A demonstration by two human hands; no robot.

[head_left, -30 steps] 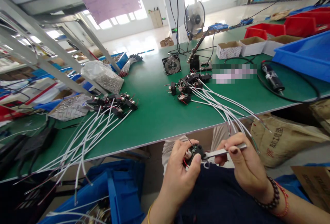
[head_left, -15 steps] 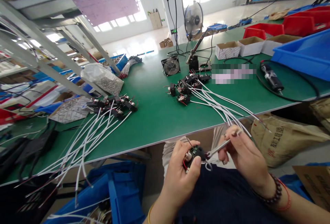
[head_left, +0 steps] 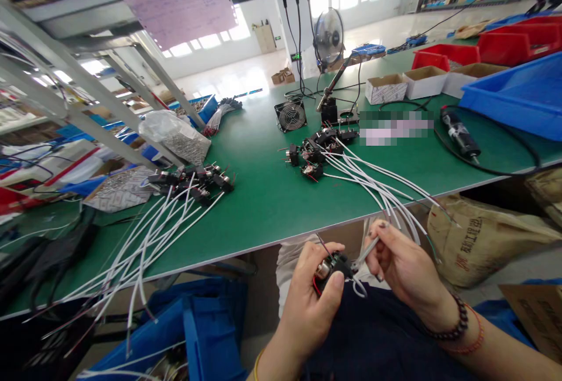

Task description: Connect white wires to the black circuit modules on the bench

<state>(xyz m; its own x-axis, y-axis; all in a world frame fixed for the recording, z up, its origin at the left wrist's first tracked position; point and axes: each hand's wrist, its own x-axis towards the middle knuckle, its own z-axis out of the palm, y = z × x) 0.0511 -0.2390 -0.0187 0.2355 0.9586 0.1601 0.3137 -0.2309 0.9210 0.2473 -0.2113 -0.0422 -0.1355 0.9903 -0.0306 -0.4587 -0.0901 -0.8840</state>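
Note:
My left hand point(head_left: 309, 293) is closed around a small black motor assembly point(head_left: 334, 267) with a metal motor, a green circuit board and a red wire. The thumb presses its near side. My right hand point(head_left: 397, 261) pinches slim grey tweezers point(head_left: 367, 252), their tips at the assembly's right end. A white cable point(head_left: 360, 288) curls in a small loop just below the tips. Both hands are over my lap, in front of the bench edge. Beyond them on the bench lies a pile of similar motor assemblies point(head_left: 322, 147), with white cables point(head_left: 373, 179) trailing towards the edge.
A second pile of assemblies point(head_left: 197, 182) lies left on the green bench point(head_left: 263, 205). A small fan point(head_left: 291, 116), a soldering iron point(head_left: 336, 79), a black electric screwdriver point(head_left: 460, 134) and a blue bin point(head_left: 518, 97) stand further back. A blue crate point(head_left: 215, 328) is below.
My right hand has shifted slightly left and down, with the tweezers still at the assembly. My left hand has hardly moved and keeps its hold.

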